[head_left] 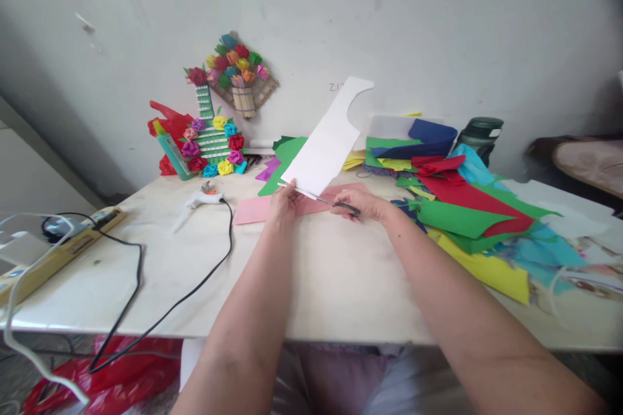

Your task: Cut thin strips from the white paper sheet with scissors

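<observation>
My left hand [285, 200] pinches the near left corner of a white paper sheet [324, 146], which is held up above the table and has a curved notch cut from its far right side. In my right hand [357, 201] is a pair of scissors [346, 208] with dark handles, the fingers closed round them. The blades lie along the sheet's near edge and point left toward my left hand. Below the hands, a pink paper sheet [250, 209] lies on the table, partly covered. A green paper piece [292, 150] sits behind the white sheet.
Coloured paper scraps [472, 214] pile up on the right, near a dark bottle [481, 133]. At left are a white glue gun [197, 204] with a black cord, a power strip [73, 249], a glue bottle [172, 152] and paper flower crafts [214, 136]. The table's front edge [360, 337] is near me.
</observation>
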`<state>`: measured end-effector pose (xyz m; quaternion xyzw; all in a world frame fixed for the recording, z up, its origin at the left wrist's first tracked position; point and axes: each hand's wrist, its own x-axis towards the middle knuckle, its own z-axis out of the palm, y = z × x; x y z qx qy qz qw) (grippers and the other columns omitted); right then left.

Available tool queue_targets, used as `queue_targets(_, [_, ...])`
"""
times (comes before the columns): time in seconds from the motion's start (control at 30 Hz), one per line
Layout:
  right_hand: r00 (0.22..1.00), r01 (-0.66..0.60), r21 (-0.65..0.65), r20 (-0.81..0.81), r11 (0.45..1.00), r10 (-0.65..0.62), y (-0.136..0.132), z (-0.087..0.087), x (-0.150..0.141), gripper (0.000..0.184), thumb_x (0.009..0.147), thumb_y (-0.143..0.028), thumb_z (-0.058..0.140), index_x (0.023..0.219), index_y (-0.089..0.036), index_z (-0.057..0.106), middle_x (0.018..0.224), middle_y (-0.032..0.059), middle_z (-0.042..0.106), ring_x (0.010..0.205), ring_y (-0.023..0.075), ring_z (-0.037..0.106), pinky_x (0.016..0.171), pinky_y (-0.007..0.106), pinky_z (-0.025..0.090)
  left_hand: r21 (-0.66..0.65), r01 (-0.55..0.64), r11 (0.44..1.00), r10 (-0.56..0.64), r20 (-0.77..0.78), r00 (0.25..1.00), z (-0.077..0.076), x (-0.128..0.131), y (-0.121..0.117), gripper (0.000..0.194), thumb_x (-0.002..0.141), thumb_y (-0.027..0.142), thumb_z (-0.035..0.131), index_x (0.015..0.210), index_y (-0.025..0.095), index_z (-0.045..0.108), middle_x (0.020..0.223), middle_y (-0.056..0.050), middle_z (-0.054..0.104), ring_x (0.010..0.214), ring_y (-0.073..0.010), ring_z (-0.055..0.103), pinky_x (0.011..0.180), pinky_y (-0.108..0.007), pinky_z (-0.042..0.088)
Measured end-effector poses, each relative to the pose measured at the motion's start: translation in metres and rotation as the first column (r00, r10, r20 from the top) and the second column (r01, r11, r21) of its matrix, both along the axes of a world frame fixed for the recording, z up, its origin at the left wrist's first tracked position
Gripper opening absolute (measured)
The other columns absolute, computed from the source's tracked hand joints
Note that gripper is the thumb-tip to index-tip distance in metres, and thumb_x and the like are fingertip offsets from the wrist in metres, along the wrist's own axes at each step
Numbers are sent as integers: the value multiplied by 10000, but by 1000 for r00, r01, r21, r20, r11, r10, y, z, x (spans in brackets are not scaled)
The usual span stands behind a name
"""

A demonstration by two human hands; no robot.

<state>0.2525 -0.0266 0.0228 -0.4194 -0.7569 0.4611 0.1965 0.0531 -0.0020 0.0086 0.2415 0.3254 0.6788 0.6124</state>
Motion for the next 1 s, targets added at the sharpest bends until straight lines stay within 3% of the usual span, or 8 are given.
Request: queue_targets(1.0, [999, 10, -8, -41, 1000, -10, 5, 0, 5, 357, 646, -467, 658, 721, -128, 576, 463, -54, 447, 352, 38, 353, 313, 173, 256, 10, 10, 1000, -10, -12, 1000, 0, 0, -1, 81, 700, 98, 615, 745, 138, 561, 614, -17, 640, 533, -101, 602, 613, -218, 516])
